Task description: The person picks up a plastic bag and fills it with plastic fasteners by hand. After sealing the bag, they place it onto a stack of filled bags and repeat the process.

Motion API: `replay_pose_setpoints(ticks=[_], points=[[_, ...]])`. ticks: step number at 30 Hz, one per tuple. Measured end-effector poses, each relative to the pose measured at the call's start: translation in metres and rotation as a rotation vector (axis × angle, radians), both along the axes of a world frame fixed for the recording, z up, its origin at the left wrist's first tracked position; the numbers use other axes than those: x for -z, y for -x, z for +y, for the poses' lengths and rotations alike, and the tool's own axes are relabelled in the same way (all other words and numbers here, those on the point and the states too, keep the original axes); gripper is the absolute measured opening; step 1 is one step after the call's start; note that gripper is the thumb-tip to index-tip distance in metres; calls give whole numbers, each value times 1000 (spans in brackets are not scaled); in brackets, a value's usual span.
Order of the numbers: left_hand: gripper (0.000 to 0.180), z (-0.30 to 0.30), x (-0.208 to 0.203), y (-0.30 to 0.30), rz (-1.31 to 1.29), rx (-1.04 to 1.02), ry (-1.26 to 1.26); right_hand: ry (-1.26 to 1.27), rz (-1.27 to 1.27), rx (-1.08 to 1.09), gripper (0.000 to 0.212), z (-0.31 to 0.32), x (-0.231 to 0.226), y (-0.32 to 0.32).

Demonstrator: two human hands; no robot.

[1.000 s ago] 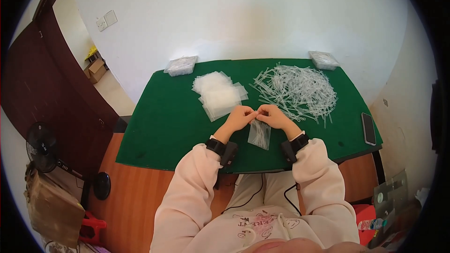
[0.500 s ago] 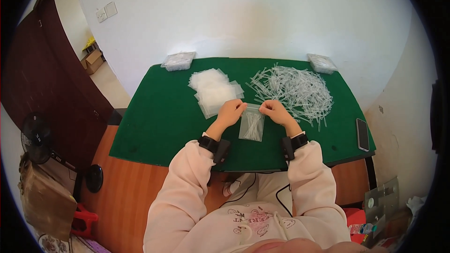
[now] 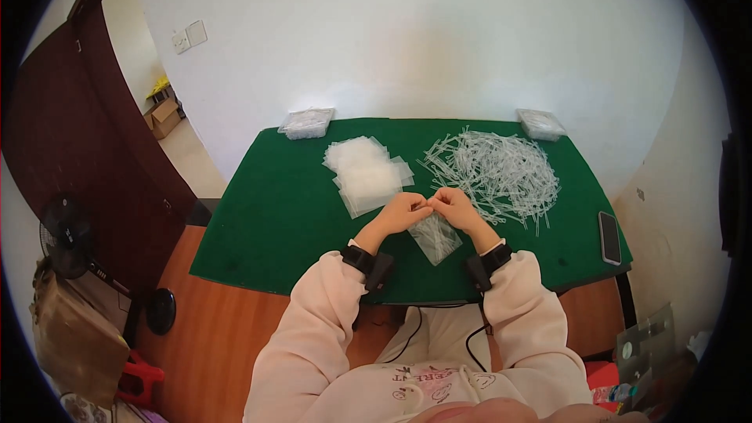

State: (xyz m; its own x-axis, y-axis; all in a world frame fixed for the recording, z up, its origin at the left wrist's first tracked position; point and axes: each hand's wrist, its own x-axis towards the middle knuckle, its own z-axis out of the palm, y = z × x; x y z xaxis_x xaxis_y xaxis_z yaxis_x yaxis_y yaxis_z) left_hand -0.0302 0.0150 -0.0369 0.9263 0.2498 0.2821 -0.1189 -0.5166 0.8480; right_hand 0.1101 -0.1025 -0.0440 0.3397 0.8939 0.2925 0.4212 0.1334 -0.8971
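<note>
My left hand (image 3: 406,211) and my right hand (image 3: 456,207) meet at the top edge of a clear plastic bag (image 3: 436,243). Both are closed, with fingertips pinching that edge close together. Several thin clear sticks show through the bag, which hangs tilted over the green table toward me. Beyond my left hand lies a stack of flat, empty-looking clear bags (image 3: 368,176). A large loose heap of thin clear plastic sticks (image 3: 497,172) with small looped ends spreads beyond my right hand.
Packed clear bundles sit at the far left corner (image 3: 307,123) and far right corner (image 3: 541,124) of the green-covered table (image 3: 258,227). A phone (image 3: 609,238) lies by the right edge. A black fan (image 3: 69,235) stands left, near a dark red door (image 3: 86,149).
My left hand has moved right along the bag's top edge to meet my right hand. The bag has turned from upright to tilted. The whole view has shifted slightly.
</note>
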Motion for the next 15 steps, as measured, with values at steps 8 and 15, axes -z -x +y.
replay_pose_setpoints(ticks=[8,15], points=[[23,10,5,2,-5,-66,147,-29,134,20,18,-1,-4,-3],[21,13,2,0,49,-96,289,-22,188,129,18,-5,-4,-21]])
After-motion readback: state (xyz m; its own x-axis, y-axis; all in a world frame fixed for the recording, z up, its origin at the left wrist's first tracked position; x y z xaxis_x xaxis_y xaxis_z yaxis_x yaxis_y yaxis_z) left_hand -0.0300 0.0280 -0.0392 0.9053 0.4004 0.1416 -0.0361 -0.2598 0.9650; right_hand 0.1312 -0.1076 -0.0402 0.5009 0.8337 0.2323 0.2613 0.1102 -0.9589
